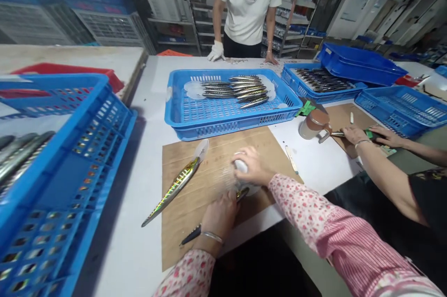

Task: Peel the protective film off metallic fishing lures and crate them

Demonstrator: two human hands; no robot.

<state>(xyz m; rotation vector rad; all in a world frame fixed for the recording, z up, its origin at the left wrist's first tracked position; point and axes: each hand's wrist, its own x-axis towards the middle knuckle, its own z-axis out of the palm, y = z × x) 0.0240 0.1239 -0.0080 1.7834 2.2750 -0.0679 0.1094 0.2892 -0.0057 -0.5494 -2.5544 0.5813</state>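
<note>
My left hand [220,215] is closed around a long dark fishing lure whose tail [190,235] sticks out toward me, over a brown cardboard mat [181,204]. My right hand [252,166] is curled over a small white rounded object [240,165], pressed against the front end of that lure. A second lure [172,188], gold and green with a clear lip, lies loose on the mat to the left of both hands.
A blue crate [181,120] behind the mat holds several silver lures. A large blue crate [70,180] stands at the left. A person's hands [356,135] work at the right near a brown jar [312,124]. Another person [246,3] stands across the table.
</note>
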